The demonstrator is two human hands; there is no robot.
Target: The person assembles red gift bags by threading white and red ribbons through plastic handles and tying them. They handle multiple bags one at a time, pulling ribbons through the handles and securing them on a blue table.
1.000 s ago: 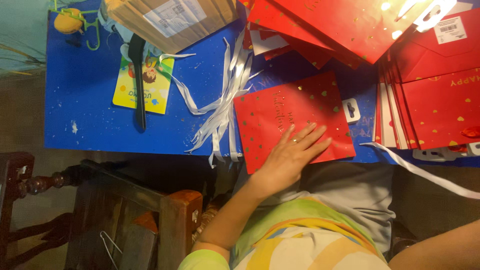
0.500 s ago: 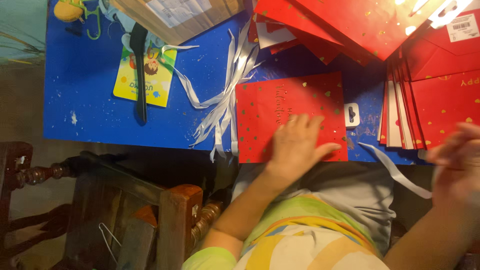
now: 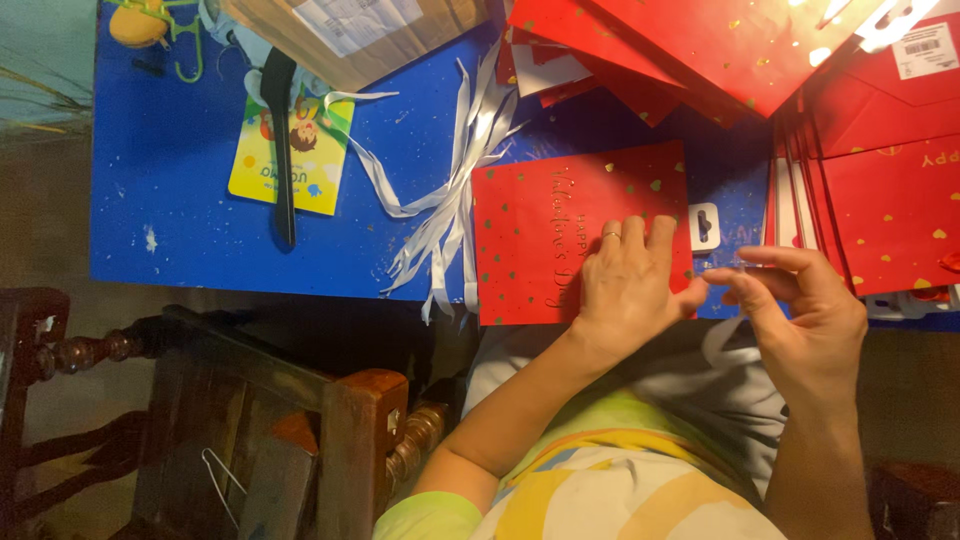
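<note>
A flat red paper bag (image 3: 530, 230) with gold hearts and gold script lies on the blue table (image 3: 180, 200) at its near edge. My left hand (image 3: 630, 290) presses flat on the bag's right part, a ring on one finger. My right hand (image 3: 800, 310) hovers just right of it. Its thumb and forefinger pinch the end of a thin white ribbon (image 3: 722, 345) that loops down over my lap. A small white plastic tab (image 3: 704, 227) sits beside the bag's right edge.
A loose bundle of white ribbons (image 3: 450, 210) lies left of the bag. Further left are a yellow card (image 3: 300, 170) under a black comb-like tool (image 3: 282, 150), and a cardboard box (image 3: 350, 25). Stacks of red bags (image 3: 900, 200) fill the right and top. A wooden chair (image 3: 300, 420) stands below left.
My left hand slid right along the red bag, which now lies straighter. My right hand came into view from the right, bringing the ribbon end close to my left thumb.
</note>
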